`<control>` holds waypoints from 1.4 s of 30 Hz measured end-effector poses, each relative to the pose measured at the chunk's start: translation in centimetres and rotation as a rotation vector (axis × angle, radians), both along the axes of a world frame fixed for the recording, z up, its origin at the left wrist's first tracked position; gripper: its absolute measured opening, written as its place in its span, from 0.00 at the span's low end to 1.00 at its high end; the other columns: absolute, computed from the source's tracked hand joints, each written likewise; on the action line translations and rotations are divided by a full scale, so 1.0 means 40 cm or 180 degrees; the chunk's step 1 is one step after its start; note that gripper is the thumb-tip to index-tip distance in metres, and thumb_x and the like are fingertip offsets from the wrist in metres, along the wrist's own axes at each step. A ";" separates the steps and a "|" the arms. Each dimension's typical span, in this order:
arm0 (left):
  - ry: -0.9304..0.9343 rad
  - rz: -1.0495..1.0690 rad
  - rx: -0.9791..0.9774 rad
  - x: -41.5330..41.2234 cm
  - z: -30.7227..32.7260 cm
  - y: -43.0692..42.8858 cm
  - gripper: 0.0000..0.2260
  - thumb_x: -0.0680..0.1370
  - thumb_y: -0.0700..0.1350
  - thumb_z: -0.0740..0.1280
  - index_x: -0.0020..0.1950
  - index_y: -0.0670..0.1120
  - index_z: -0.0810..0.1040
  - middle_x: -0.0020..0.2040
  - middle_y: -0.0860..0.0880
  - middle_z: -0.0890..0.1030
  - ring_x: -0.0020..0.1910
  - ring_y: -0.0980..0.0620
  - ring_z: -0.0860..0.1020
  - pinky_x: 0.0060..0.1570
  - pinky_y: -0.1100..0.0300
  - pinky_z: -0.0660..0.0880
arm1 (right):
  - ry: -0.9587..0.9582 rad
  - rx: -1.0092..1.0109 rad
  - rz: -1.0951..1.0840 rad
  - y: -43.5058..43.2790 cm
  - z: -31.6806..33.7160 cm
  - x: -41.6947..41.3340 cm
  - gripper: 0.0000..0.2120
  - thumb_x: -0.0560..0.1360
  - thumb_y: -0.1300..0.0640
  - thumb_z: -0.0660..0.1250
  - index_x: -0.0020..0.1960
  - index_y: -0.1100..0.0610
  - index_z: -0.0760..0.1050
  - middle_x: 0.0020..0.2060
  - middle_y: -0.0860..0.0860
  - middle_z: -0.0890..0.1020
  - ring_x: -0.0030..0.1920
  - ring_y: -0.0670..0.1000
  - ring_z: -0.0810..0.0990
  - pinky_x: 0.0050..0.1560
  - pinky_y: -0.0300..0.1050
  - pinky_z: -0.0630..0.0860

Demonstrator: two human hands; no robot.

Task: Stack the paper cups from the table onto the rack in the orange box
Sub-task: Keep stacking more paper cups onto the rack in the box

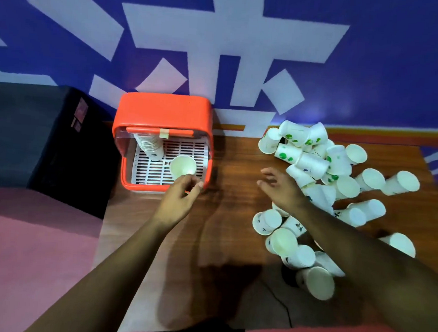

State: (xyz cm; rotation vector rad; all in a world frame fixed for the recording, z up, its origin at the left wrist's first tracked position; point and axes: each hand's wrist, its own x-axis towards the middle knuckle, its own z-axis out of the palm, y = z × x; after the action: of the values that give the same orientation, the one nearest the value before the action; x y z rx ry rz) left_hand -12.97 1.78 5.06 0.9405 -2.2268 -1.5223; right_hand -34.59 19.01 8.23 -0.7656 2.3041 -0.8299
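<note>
We see the orange box (162, 110) at the far left corner of the table (229, 218), its open side facing us and its left wall flush with the table's left edge. Inside lies the white slotted rack (157, 173). A stack of cups (150, 144) leans on the rack's far left part, and the slots to the right of it are bare. Our left hand (179, 199) pinches one paper cup (183, 166) by its lower side, mouth toward us, over the rack's near right corner, just above the box's front lip. Our right hand (281, 188) hovers with fingers spread wide and holds nothing, just beside the loose cups (314, 162) heaped along the table's right side, from the far edge to the near edge. Between box and heap runs a bare strip of dark wood. A thin cable (283, 305) crosses the near edge. A black block (33, 132) stands to the left of the table, and behind is a blue wall (375, 60) with white shapes.
</note>
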 end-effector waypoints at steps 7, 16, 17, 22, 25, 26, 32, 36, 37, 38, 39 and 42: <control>-0.0510 -0.0962 0.0158 -0.166 -0.053 0.236 0.21 0.72 0.48 0.74 0.62 0.43 0.77 0.56 0.48 0.77 0.57 0.50 0.76 0.59 0.57 0.73 | -0.0084 0.0239 -0.0073 0.228 0.005 -0.058 0.17 0.76 0.56 0.70 0.63 0.57 0.76 0.58 0.50 0.80 0.61 0.50 0.77 0.60 0.42 0.72; -0.1002 -0.1952 -0.0220 -0.311 -0.165 0.323 0.37 0.71 0.41 0.79 0.77 0.44 0.67 0.77 0.44 0.67 0.76 0.46 0.64 0.71 0.64 0.57 | 0.0455 0.1041 0.1379 0.352 -0.108 -0.034 0.34 0.71 0.41 0.72 0.71 0.54 0.66 0.66 0.52 0.71 0.66 0.53 0.69 0.65 0.49 0.68; -0.1041 -0.1909 -0.0274 -0.317 -0.170 0.321 0.35 0.71 0.42 0.79 0.76 0.44 0.69 0.75 0.44 0.70 0.74 0.46 0.68 0.71 0.61 0.61 | 0.0519 0.1085 0.1469 0.354 -0.120 -0.030 0.36 0.70 0.40 0.72 0.71 0.54 0.66 0.66 0.52 0.71 0.66 0.54 0.68 0.65 0.50 0.68; -0.1258 -0.1623 -0.0553 -0.298 -0.181 0.324 0.30 0.71 0.46 0.78 0.71 0.47 0.72 0.65 0.48 0.78 0.64 0.46 0.75 0.58 0.57 0.70 | 0.0985 0.1106 0.1814 0.365 -0.181 -0.017 0.45 0.65 0.34 0.73 0.73 0.56 0.63 0.65 0.54 0.71 0.66 0.57 0.68 0.69 0.51 0.65; -0.1057 -0.0761 -0.0250 -0.247 -0.171 0.311 0.26 0.71 0.46 0.78 0.65 0.48 0.73 0.58 0.49 0.80 0.56 0.47 0.78 0.51 0.58 0.72 | 0.1168 0.1127 0.2020 0.357 -0.192 -0.011 0.46 0.65 0.35 0.73 0.74 0.56 0.60 0.66 0.55 0.69 0.68 0.58 0.65 0.70 0.53 0.63; -0.0948 -0.0450 -0.0033 -0.228 -0.163 0.306 0.25 0.71 0.45 0.78 0.64 0.48 0.73 0.56 0.50 0.80 0.55 0.47 0.79 0.51 0.58 0.74 | 0.1249 0.1141 0.2087 0.352 -0.193 -0.008 0.46 0.65 0.36 0.73 0.74 0.56 0.60 0.66 0.55 0.70 0.68 0.58 0.66 0.70 0.53 0.64; -0.0115 0.0683 0.1300 -0.117 -0.121 0.277 0.24 0.75 0.46 0.75 0.70 0.50 0.74 0.64 0.46 0.80 0.62 0.45 0.80 0.63 0.49 0.77 | 0.1449 0.1089 0.2330 0.314 -0.182 0.008 0.34 0.69 0.45 0.70 0.71 0.56 0.65 0.63 0.53 0.71 0.65 0.56 0.68 0.65 0.49 0.65; 0.0617 0.1443 0.2406 -0.079 -0.073 0.268 0.08 0.81 0.38 0.66 0.59 0.43 0.75 0.62 0.38 0.81 0.57 0.41 0.82 0.53 0.50 0.81 | 0.0848 0.0755 0.1799 0.253 -0.123 0.011 0.36 0.71 0.43 0.70 0.73 0.56 0.63 0.66 0.53 0.71 0.68 0.56 0.67 0.68 0.48 0.63; 0.0785 0.1570 0.2617 -0.071 -0.056 0.264 0.06 0.81 0.39 0.65 0.57 0.43 0.73 0.61 0.38 0.81 0.54 0.42 0.83 0.51 0.51 0.81 | 0.0684 0.0669 0.1647 0.231 -0.102 0.011 0.36 0.70 0.42 0.70 0.72 0.55 0.63 0.66 0.52 0.71 0.68 0.55 0.68 0.69 0.48 0.63; 0.0947 0.1645 0.2789 -0.062 -0.044 0.260 0.06 0.81 0.40 0.66 0.57 0.44 0.72 0.60 0.38 0.82 0.53 0.42 0.83 0.50 0.51 0.81 | 0.0547 0.0585 0.1519 0.207 -0.080 0.011 0.36 0.69 0.42 0.71 0.72 0.54 0.64 0.67 0.51 0.71 0.69 0.54 0.68 0.69 0.50 0.65; 0.1058 0.1662 0.2901 -0.052 -0.034 0.255 0.07 0.81 0.41 0.66 0.58 0.45 0.71 0.60 0.39 0.82 0.53 0.42 0.83 0.49 0.51 0.81 | 0.0426 0.0492 0.1423 0.184 -0.058 0.012 0.36 0.69 0.42 0.72 0.72 0.52 0.64 0.68 0.51 0.70 0.69 0.54 0.68 0.68 0.51 0.66; 0.1089 0.1545 0.2990 -0.018 -0.004 0.238 0.05 0.80 0.40 0.66 0.53 0.46 0.71 0.59 0.39 0.82 0.52 0.42 0.84 0.50 0.51 0.80 | 0.0159 0.0137 0.1280 0.114 0.008 0.024 0.35 0.70 0.46 0.72 0.74 0.50 0.64 0.71 0.49 0.69 0.69 0.51 0.68 0.66 0.46 0.67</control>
State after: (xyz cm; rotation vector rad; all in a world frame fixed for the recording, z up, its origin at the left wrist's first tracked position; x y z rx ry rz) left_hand -13.69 11.30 4.90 1.1941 -0.8900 -2.2442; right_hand -33.63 23.56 8.56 -1.1897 2.0974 -0.5809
